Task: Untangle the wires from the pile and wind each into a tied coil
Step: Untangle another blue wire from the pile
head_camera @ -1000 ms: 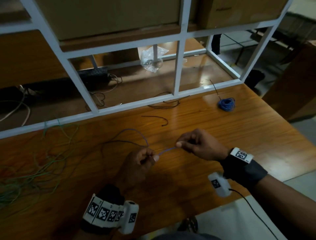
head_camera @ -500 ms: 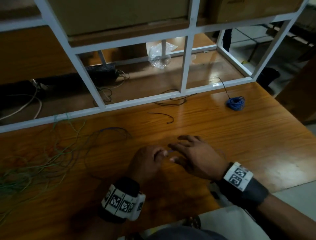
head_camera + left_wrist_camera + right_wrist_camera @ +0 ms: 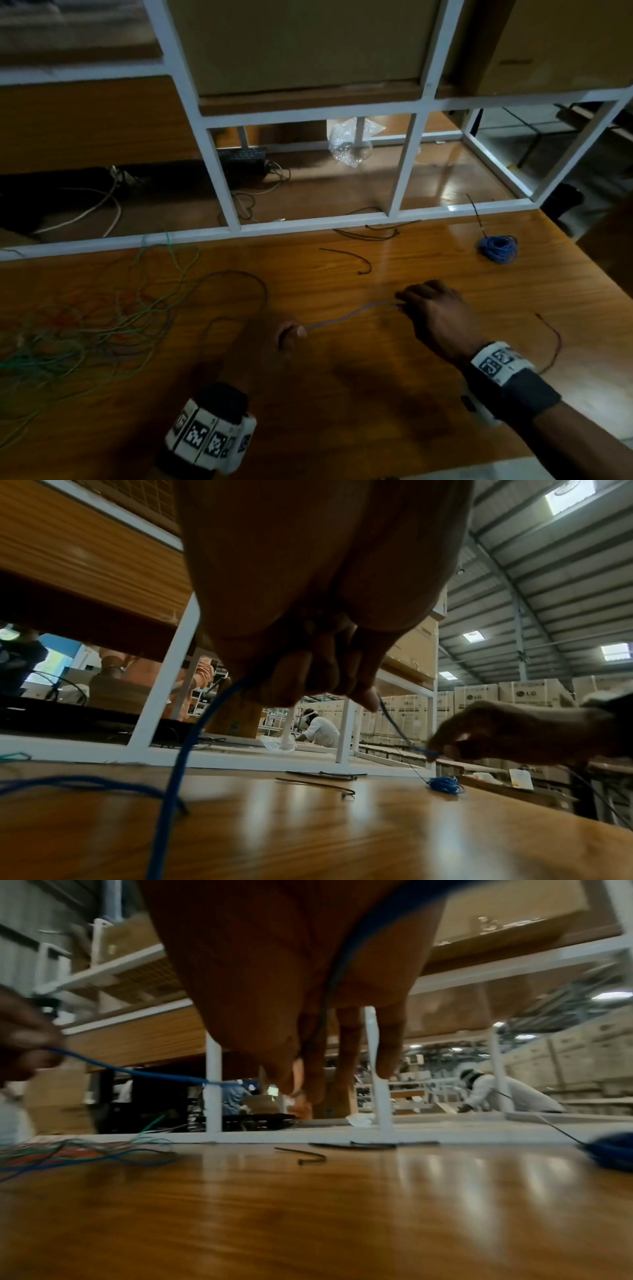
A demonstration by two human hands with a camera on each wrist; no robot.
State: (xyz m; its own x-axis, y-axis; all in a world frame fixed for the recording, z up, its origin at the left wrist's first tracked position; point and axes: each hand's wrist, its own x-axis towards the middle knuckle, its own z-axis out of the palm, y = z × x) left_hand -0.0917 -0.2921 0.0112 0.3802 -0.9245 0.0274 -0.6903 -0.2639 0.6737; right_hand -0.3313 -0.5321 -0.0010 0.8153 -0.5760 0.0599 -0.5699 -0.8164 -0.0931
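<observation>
Blue wire [image 3: 346, 317] seemingly between pinching hands

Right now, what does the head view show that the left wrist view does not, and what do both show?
Only the head view shows the tangled wire pile at the left and the reddish loose wire by the right wrist. Only the left wrist view shows stacked cartons and a person in white behind the frame. Both show the blue wire stretched between the left hand and right hand, and the blue coil.
</observation>
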